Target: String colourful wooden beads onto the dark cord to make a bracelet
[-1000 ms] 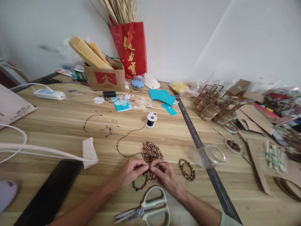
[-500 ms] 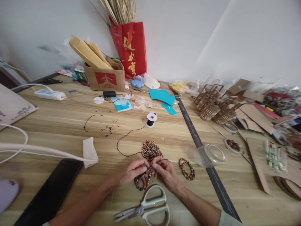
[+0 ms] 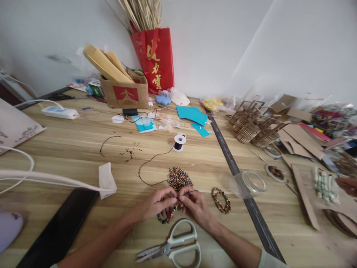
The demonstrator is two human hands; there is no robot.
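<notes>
My left hand (image 3: 159, 203) and my right hand (image 3: 196, 205) meet fingertip to fingertip just in front of a heap of small multicoloured beads (image 3: 179, 176). From my left fingers hangs a string of beads (image 3: 165, 220), partly hidden behind them. My right thumb and forefinger pinch a thin black cord (image 3: 192, 191), whose end sticks out to the right. Black cord also runs from a white spool (image 3: 180, 141) in a loop to the bead heap. A finished-looking beaded loop (image 3: 221, 200) lies to the right. Scissors (image 3: 178, 246) with pale handles lie below my hands.
A clear plastic tub (image 3: 247, 184) stands right of the beaded loop. To the left are a black phone-like slab (image 3: 60, 227), a white cable (image 3: 55, 175) and cord snippets (image 3: 129, 153). Small baskets (image 3: 248, 128), a cardboard box (image 3: 125, 93) and a red bag (image 3: 156, 59) stand farther back.
The hanging bead string has shifted slightly left and is more covered by my left fingers. My right fingertips have moved slightly left, closer to the left ones.
</notes>
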